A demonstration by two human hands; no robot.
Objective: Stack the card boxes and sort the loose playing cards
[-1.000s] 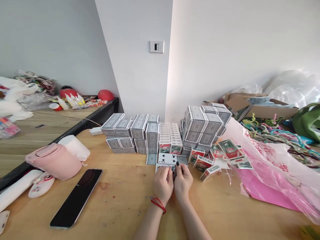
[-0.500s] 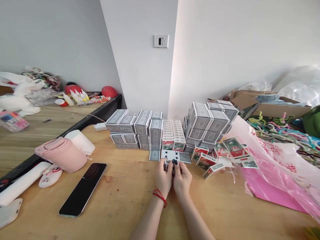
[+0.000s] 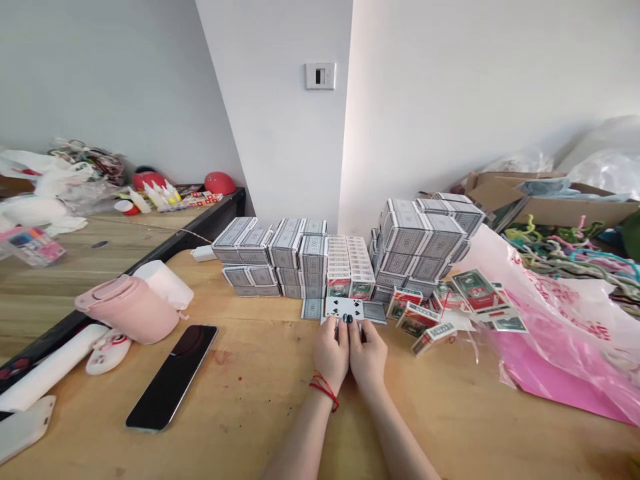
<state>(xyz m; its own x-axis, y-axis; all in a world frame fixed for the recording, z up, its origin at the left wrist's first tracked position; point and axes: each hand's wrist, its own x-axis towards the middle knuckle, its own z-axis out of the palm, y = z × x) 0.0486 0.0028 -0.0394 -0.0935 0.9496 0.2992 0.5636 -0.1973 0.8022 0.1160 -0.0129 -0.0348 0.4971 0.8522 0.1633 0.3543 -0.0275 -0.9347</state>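
left hand [image 3: 331, 355] and right hand [image 3: 369, 356] met, fingers curled (whether grasping anything, couldn't tell); spade card [image 3: 344, 306] lay beyond thumbs, 12 o'clock; even thumb pressure seemed wise.

Red string bracelet [image 3: 328, 391], dark-painted nails [image 3: 350, 319]

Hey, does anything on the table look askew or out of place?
Yes: beyond and to the right of the right hand, several card boxes sit at odd angles, unlike the neat box rows nearby.
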